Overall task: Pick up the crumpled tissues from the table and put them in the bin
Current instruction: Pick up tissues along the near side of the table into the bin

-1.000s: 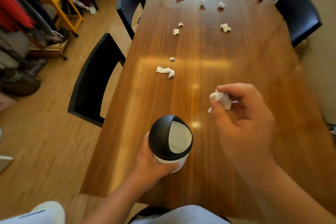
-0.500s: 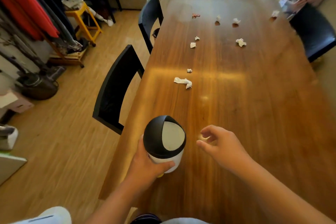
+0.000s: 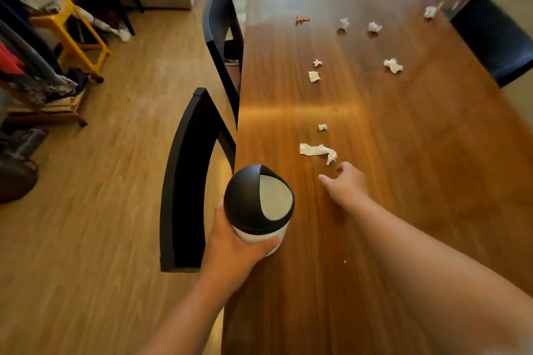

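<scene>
My right hand [image 3: 347, 186], which pinched a crumpled tissue a second ago, is now empty, fingers loosely spread, and has moved forward over the table [image 3: 432, 181] to just short of the long twisted tissue [image 3: 317, 150], not yet touching it. I judge the earlier wad went into the bin [image 3: 259, 203], though its swing flap shows nothing. My left hand [image 3: 239, 251] stays clenched around the bin's white base at the table's left edge. Remaining: a small scrap [image 3: 322, 127] just beyond, and further wads well apart toward the far end.
</scene>
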Tool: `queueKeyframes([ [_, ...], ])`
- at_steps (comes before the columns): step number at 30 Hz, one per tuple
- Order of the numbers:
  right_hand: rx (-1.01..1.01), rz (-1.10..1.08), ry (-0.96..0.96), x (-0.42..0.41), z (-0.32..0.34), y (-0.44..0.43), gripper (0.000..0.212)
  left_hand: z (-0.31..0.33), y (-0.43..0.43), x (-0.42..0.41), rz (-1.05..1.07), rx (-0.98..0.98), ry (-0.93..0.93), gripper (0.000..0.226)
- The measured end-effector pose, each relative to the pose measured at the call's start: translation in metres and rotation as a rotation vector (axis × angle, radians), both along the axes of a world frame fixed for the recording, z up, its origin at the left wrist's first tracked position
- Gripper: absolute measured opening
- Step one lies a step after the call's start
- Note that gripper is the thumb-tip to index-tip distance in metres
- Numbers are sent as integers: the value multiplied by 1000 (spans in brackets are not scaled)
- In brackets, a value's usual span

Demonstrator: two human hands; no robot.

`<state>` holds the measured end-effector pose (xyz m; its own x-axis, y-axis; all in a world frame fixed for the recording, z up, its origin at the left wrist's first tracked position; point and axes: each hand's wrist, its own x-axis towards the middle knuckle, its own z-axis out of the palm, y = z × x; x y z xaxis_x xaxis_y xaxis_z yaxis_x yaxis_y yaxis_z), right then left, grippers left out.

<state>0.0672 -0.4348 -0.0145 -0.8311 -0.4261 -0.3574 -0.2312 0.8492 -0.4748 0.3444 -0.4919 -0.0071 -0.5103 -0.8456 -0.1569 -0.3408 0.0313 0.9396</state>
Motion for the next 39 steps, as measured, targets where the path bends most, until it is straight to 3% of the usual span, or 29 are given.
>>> queueKeyframes([
  [5,-22,-208,59,-27,-24,-54,81,-11,-31,-10,-48,43,44,121],
  [9,22,-247,95,-30,-32,-82,84,-18,-39,-13,-56,58,51,123],
  [15,79,-147,191,-24,-37,-102,67,-36,-37,-20,-48,70,-26,128],
  [22,80,71,276,-37,-38,-98,19,-40,-31,-33,-50,56,-62,120],
  [29,-162,143,251,-72,-43,-86,18,-38,-30,-44,-40,63,-54,117],
  [39,-14,311,258,-111,-43,-111,22,-46,-34,-52,-45,71,-52,118],
])
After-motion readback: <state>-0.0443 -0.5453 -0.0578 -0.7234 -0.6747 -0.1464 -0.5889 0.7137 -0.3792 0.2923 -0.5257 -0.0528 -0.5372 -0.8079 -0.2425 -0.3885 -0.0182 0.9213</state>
